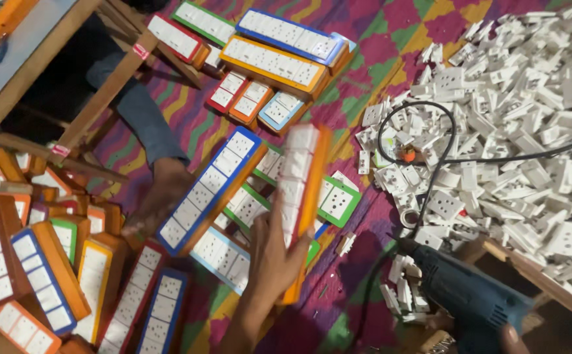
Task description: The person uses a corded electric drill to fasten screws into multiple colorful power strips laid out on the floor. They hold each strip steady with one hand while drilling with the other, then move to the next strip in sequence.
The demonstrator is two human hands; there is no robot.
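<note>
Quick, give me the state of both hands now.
Left hand: closed on a long orange switch board.
Right hand: mostly out of frame, gripping the blue power drill.

Dim, warm indoor light leaves the lower corners in shadow, while motion blur smears the raised orange switch board (302, 196) and the pile of white sockets (529, 118) glares pale

A bright zigzag mat (371, 39) covers the floor. A big pile of white socket parts (529, 118) lies on the mat. Left of the pile lie many switch boards (273, 62) with orange, blue, green and red edges.
</note>
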